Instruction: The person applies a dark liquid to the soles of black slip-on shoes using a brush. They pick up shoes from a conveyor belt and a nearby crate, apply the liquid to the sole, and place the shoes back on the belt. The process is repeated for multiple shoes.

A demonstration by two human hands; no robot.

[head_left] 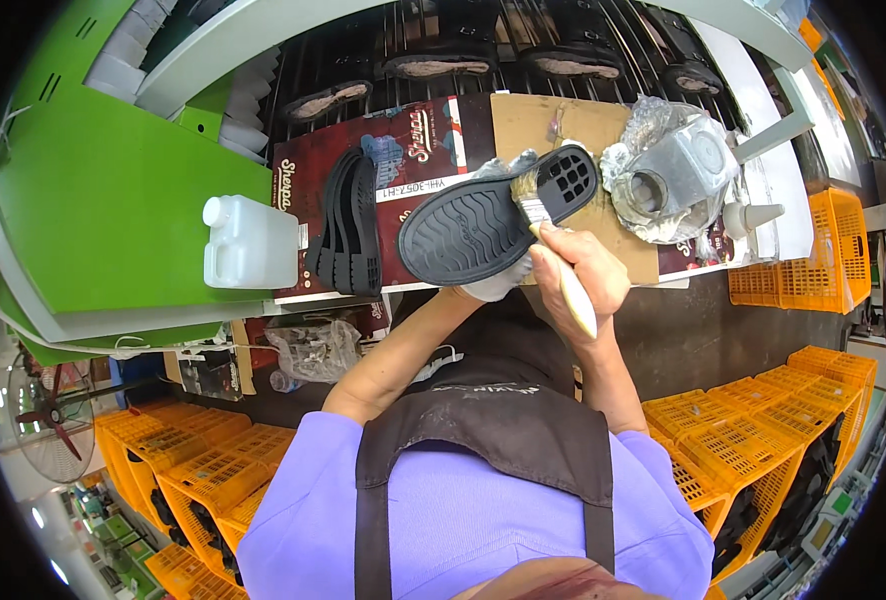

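Observation:
My left hand (498,286), in a white glove, is mostly hidden beneath a black shoe sole (468,235). Glove parts show at the sole's near and far edges, and the hand grips it from below, the inner face with wavy ridges upward. In my bare right hand (598,268) is a paintbrush (575,295) with a pale handle, fingers closed round it. Its bristles touch the sole beside the grid of square hollows at the heel. Left of the sole, several nested black soles (348,225) stand on the cardboard-covered bench (628,260).
A white plastic jug (251,245) stands at the left by the green panel (143,200). To the right, a cut-open clear plastic container (678,170) sits in crumpled plastic, beside a nozzle (753,218). Black boots (443,55) rest on the rack beyond. Orange crates (743,430) flank me.

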